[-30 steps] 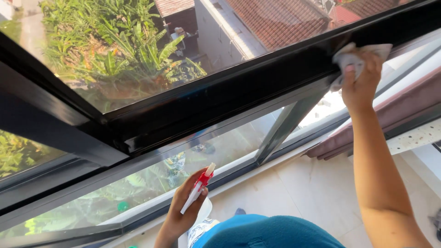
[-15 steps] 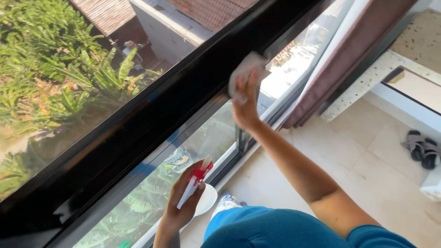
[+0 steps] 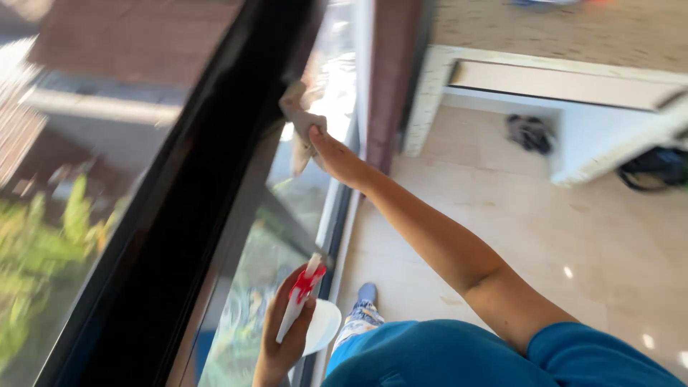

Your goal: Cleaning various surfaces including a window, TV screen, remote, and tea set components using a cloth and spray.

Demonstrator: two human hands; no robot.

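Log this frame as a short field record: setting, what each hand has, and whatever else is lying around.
setting: indoors beside a large window with a black frame, pale tiled floor
right hand: arm stretched out, pressing a light cloth against the frame
left hand: holds a spray bottle, white body, red trigger head
clothing: blue top
rest: pair of dark sandals on the floor, black bag at right, both blurred

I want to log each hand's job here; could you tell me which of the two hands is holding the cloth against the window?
The right hand, stretched up, presses the grey cloth to the black window frame; the left hand, low down, grips a red-and-white spray bottle.
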